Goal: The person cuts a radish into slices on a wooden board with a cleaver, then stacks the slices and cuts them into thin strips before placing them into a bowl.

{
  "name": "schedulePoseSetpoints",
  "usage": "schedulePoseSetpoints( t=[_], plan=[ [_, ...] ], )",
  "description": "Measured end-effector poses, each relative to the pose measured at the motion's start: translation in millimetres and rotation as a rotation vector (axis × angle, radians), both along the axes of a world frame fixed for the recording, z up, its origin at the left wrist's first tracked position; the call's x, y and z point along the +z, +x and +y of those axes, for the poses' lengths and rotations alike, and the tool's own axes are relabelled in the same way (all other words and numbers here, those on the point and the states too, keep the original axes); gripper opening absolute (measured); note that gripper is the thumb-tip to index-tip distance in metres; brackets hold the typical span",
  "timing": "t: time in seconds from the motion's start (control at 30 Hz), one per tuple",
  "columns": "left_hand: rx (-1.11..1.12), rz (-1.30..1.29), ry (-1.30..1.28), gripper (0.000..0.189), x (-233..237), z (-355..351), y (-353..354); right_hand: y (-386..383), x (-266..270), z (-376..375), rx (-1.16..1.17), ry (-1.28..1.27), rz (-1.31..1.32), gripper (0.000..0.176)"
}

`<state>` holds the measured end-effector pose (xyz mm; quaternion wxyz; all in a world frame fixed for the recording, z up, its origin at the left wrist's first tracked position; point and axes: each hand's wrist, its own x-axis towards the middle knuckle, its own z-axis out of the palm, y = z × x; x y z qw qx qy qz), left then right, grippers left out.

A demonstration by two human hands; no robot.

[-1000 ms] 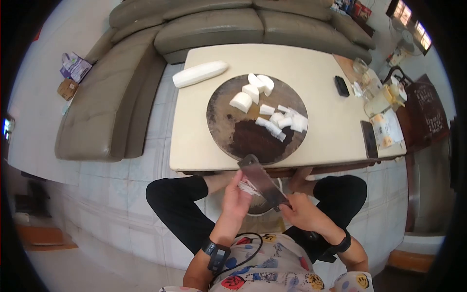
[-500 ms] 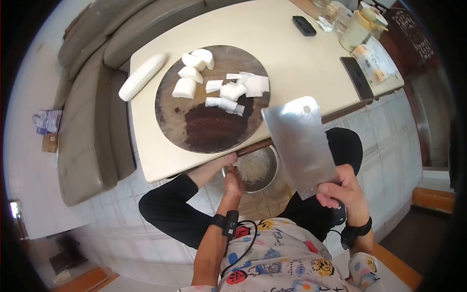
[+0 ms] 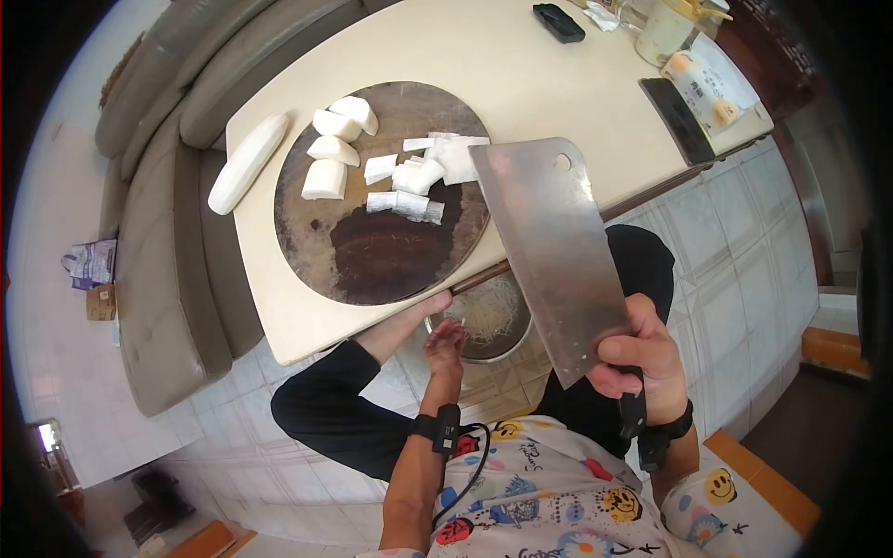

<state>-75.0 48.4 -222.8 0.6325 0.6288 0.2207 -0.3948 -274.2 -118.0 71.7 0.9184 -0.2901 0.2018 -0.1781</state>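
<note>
My right hand (image 3: 642,358) grips the dark handle of a broad cleaver (image 3: 558,246), its blade raised and pointing away from me, overlapping the board's right edge from this view. At the rim of a metal bowl (image 3: 523,346) with fine white shreds in it, my left hand (image 3: 446,346) has its fingers loosely bent and apart. A tiny white sliver shows by its fingertips. On the round wooden chopping board (image 3: 391,260) lie thick white radish chunks (image 3: 326,179) and thin radish slices (image 3: 417,175). A long peeled white radish (image 3: 249,166) rests left of the board.
The bowl sits on the tiled floor, below the front edge of the cream table (image 3: 270,316). A black phone (image 3: 677,121), a tissue pack (image 3: 702,90), a jug (image 3: 665,33) and a small black object (image 3: 558,22) are on its right part. A grey sofa (image 3: 167,270) stands left.
My right hand has lowered slightly, and the blade has shifted left to overlap the board's edge. My left hand's fingers have turned and bent beside the bowl. The view has swung a little right.
</note>
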Motion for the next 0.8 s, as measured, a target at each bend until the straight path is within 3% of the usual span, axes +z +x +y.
schedulePoseSetpoints(
  t=[0.1, 0.37, 0.4, 0.47, 0.53, 0.57, 0.8],
  plan=[
    [-0.058, -0.137, -0.071, 0.032, -1.2, 3.3, -2.6, 2.8, -0.3, 0.4, 0.006, 0.003, 0.035, 0.037],
    [-0.107, -0.177, -0.155, 0.023, 14.0, -1.8, 0.8, 9.5, 2.8, 0.9, -0.009, -0.055, 0.022, 0.036],
    [-0.157, -0.161, -0.142, 0.022, 19.9, -3.4, 2.9, 9.7, 5.2, -1.3, 0.025, -0.077, 0.028, 0.023],
    [-0.261, -0.176, -0.193, 0.021, 46.1, -6.4, 9.5, 9.0, 8.5, -4.7, 0.062, -0.115, 0.024, 0.016],
    [-0.566, -0.282, -0.281, 0.019, 76.5, -9.7, 14.9, 6.8, 5.4, -5.0, 0.077, -0.12, 0.051, 0.017],
    [-0.628, -0.292, -0.314, 0.019, 88.2, -10.1, 19.0, 4.2, -3.1, -4.4, 0.058, -0.109, 0.018, 0.029],
    [-0.832, -0.552, -0.35, 0.016, 233.8, -21.0, 31.4, -2.2, -7.8, -10.4, 0.071, -0.109, -0.089, 0.021]
  ],
)
